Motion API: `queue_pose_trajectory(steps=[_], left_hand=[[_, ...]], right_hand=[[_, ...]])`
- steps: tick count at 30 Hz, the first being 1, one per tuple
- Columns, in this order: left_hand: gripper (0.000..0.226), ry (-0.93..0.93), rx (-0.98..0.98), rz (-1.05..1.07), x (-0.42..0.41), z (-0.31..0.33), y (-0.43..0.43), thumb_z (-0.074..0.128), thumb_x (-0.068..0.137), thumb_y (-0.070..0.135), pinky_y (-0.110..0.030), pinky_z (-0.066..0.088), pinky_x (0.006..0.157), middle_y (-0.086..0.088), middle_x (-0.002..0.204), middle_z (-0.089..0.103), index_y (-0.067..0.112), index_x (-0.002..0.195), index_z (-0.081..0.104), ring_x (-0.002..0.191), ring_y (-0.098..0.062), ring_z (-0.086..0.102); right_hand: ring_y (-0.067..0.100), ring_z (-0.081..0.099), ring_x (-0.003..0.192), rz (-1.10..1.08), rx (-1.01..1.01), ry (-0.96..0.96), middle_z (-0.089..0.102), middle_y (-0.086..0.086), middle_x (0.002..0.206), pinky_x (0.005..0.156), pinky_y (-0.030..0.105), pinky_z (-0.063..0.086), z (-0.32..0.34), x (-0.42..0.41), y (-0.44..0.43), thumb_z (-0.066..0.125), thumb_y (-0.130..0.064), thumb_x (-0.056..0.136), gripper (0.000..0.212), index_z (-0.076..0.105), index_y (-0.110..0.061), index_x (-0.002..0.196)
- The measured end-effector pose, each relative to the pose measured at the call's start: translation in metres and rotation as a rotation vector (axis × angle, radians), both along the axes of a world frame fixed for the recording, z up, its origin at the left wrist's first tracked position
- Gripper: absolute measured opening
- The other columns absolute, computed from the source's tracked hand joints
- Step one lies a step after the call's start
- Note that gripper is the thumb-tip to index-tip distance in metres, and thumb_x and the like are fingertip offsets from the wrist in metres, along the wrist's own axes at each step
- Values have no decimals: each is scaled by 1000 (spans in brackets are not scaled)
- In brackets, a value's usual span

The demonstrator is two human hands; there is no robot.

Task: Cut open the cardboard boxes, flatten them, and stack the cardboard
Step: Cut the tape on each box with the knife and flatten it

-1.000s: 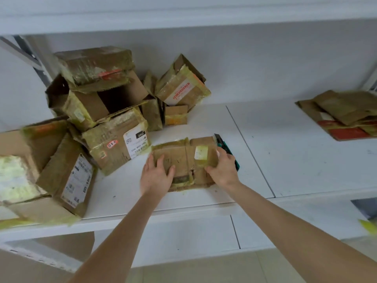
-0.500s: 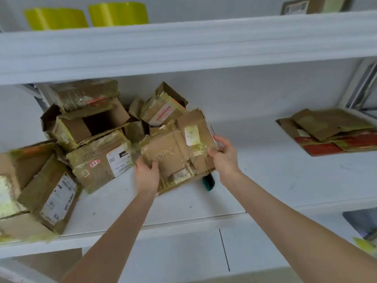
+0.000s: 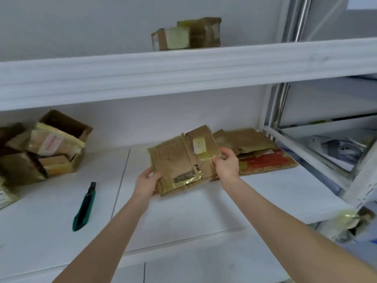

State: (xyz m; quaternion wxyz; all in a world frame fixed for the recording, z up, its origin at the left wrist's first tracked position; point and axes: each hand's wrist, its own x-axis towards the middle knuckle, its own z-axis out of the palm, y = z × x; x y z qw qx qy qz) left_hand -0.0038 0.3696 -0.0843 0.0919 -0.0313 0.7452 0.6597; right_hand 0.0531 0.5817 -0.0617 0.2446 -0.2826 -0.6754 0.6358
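Nearest, two bare forearms reach in from the bottom edge over a white shelf (image 3: 193, 217). The left hand (image 3: 145, 183) grips the lower left corner of a flat box (image 3: 175, 162), thumb on top and fingers curled under its edge. The right hand (image 3: 226, 163) pinches the same piece at its right edge, thumb on the glossy yellowish tape just below a pale label. The flat box is held between both hands, tilted up towards the camera; whether its lower edge touches the shelf I cannot tell. Left of the arms, a green knife (image 3: 84, 207) with a black tip lies on the shelf, well apart from both hands. Just behind the right hand, a stack (image 3: 263, 158) of flattened cardboard lies on the shelf, a red-printed sheet at its bottom. Far left, uncut boxes (image 3: 51, 148) sit heaped together, one open at the top. Above, on the top shelf (image 3: 183, 66), two taped boxes (image 3: 187, 34) stand touching, against the wall.
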Motion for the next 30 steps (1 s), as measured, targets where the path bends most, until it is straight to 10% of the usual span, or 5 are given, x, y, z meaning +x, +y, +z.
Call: queue_pose_trajectory(steps=[9,17,22,30], left_hand=[[60,9,156,90,-38,21,139,59,90,1,-44,53,92,-14,126,60,12,145,37,101,-29,64],[83,18,93,-223,-83,31,228,59,94,12,-35,52,82,-11,131,52,18,154,1,109,-27,60],[47,324,-611,-413,-71,24,216,50,96,25,-45,32,110,-13,141,41,18,140,38,133,-35,35],[86,402,-1149,-338,-39,10,130,64,88,24,-42,35,107,-11,159,5,20,153,8,143,-29,23]], right_hand=[[33,33,133,-51,772,-275,30,13,149,104,42,36,9,-6,87,54,-23,94,58,31,-18,146],[32,24,139,101,914,-408,24,12,153,109,43,33,-11,-22,104,54,-25,91,63,27,-18,148],[34,21,140,174,903,-453,22,13,152,110,45,32,-13,-30,102,53,-21,92,64,23,-17,149],[33,19,141,320,926,-417,22,13,152,111,43,29,-18,-32,49,55,-20,91,66,23,-17,148]])
